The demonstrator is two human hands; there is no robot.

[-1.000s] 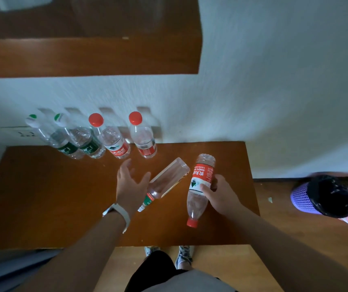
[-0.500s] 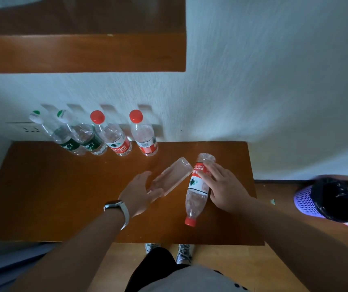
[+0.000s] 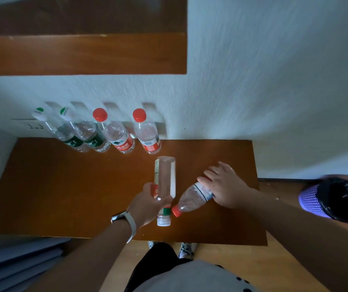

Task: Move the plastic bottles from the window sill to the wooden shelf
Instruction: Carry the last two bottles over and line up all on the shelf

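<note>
Both bottles are at the wooden shelf (image 3: 63, 186), lying down, neither stood up yet.
My left hand (image 3: 147, 204) is curled round the neck end of the white-capped bottle (image 3: 165, 178), I judge to tip it upright. Its long axis runs near-to-far, base toward the wall, cap toward me. My right hand (image 3: 225, 186) rests flat, fingers straight, on the red-capped bottle (image 3: 190, 200), probably to stop it rolling. That bottle lies diagonally, cap pointing near-left.

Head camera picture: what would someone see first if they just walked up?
The two hands in the middle: the left hand grips a white-capped bottle, and the right hand rests on a red-capped bottle lying on the wooden shelf. Behind them, a row of four bottles stands against the wall.
</note>
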